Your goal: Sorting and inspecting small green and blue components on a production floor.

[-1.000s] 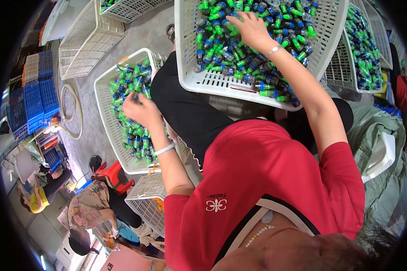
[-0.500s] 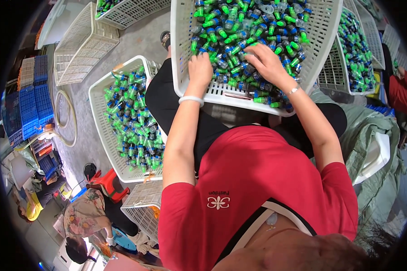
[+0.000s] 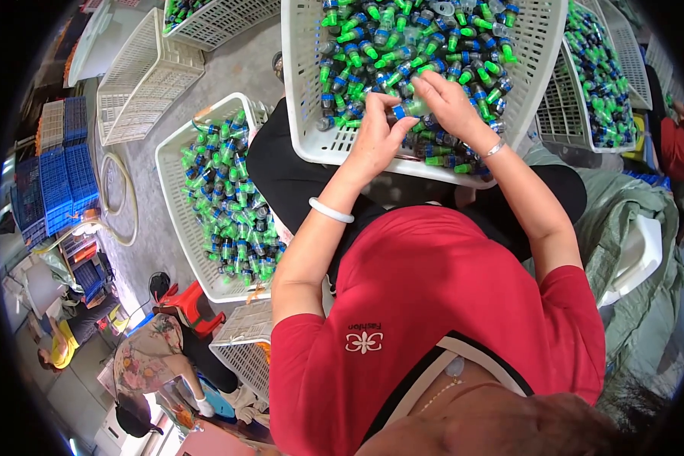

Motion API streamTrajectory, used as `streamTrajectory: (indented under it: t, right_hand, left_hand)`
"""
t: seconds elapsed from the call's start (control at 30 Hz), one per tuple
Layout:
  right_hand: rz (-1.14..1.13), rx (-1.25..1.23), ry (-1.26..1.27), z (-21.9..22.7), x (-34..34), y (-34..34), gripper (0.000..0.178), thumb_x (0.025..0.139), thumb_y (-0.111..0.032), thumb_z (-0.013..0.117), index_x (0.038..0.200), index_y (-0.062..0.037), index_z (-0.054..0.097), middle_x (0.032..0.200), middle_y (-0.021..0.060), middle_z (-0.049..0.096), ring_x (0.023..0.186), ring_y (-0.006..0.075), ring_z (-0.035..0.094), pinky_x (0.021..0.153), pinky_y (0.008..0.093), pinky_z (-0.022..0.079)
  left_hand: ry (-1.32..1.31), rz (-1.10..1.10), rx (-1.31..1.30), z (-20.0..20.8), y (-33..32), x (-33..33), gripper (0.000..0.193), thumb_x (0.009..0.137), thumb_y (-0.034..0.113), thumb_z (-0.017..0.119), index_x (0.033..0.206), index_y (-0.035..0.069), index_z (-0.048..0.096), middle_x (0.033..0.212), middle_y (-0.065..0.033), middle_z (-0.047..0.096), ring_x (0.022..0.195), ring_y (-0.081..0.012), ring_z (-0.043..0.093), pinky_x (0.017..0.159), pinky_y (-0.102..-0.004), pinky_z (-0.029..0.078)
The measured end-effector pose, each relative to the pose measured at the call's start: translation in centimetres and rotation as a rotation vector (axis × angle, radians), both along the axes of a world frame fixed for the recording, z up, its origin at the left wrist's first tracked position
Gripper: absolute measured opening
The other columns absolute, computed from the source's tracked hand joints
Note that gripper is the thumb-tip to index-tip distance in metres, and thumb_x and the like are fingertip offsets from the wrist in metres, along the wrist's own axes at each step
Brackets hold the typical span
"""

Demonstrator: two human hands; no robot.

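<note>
A small dark, blue-banded piece with a green end [image 3: 407, 111] is held just inside the near edge of a white crate [image 3: 295, 83], roughly midway between its near corners. It is pinched between thumb and fingers of the left hand [image 3: 375, 140]. The right hand [image 3: 450, 109] is curled at the green end, but whether that end is gripped cannot be told. The crate is filled with similar pieces [image 3: 380, 45], heaped toward its far edge. Beyond its left edge, more are contained in a second white crate [image 3: 175, 199].
</note>
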State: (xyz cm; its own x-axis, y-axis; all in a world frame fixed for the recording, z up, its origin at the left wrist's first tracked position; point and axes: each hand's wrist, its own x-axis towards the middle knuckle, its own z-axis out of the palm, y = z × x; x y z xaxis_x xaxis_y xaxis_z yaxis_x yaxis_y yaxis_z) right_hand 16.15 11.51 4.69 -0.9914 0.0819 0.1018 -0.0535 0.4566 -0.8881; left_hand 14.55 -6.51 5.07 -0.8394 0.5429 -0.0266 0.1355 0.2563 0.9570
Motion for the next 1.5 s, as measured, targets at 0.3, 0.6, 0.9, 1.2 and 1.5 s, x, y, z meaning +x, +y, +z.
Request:
streamTrajectory:
  t: [0.3,0.6,0.9,1.2,1.5]
  right_hand:
    - [-0.022,-0.713,-0.981,1.5,0.8,0.1,0.032,0.098,-0.035,0.044,0.098,-0.0043,0.052,0.07,0.0002,0.051,0.061,0.0185,0.053,0.054,0.0329,0.044]
    - [0.402,0.338,0.261,3.0,3.3,-0.2,0.031,0.093,-0.032,0.055,0.106,-0.0053,0.047,0.095,0.0111,0.054,0.08,0.0303,0.06,0.061,0.038,0.048]
    - [0.535,0.41,0.1,4.9,3.6,1.2,0.035,0.089,-0.037,0.06,0.092,-0.0028,0.054,0.072,0.0117,0.056,0.07,0.0342,0.061,0.058,0.0381,0.048]
    - [0.48,-0.21,-0.967,3.2,2.5,-0.4,0.043,0.091,-0.044,0.055,0.094,-0.0006,0.059,0.072,0.0108,0.062,0.071,0.0286,0.063,0.059,0.0367,0.048]
    - [0.077,0.831,0.135,-2.9,-7.8,3.7,0.036,0.085,-0.028,0.063,0.115,-0.0092,0.057,0.106,0.0124,0.055,0.095,0.0319,0.059,0.075,0.0424,0.051]
  left_hand:
    - [0.71,-0.199,-0.016,0.1,-0.1,0.5,0.041,0.084,0.013,0.068,0.113,0.001,0.042,0.094,-0.0184,0.053,0.082,-0.0359,0.055,0.073,-0.0407,0.046]
    - [-0.787,-0.21,0.398,-1.2,-2.9,-0.3,0.034,0.09,0.012,0.061,0.115,0.005,0.039,0.101,-0.0099,0.052,0.09,-0.0179,0.054,0.074,-0.0351,0.046]
    - [0.326,-0.305,0.092,2.0,-2.6,2.0,0.039,0.085,0.0,0.061,0.115,0.001,0.036,0.11,-0.0185,0.049,0.093,-0.0306,0.054,0.079,-0.0391,0.045]
    - [0.649,-0.297,-0.044,-1.0,-3.8,3.3,0.051,0.076,-0.006,0.062,0.119,-0.001,0.036,0.108,-0.0231,0.049,0.095,-0.0406,0.052,0.082,-0.0445,0.045]
    - [0.614,0.591,-0.67,-1.4,-18.8,0.8,0.039,0.079,0.006,0.063,0.116,0.001,0.054,0.108,-0.0183,0.056,0.095,-0.0343,0.055,0.087,-0.0416,0.041]
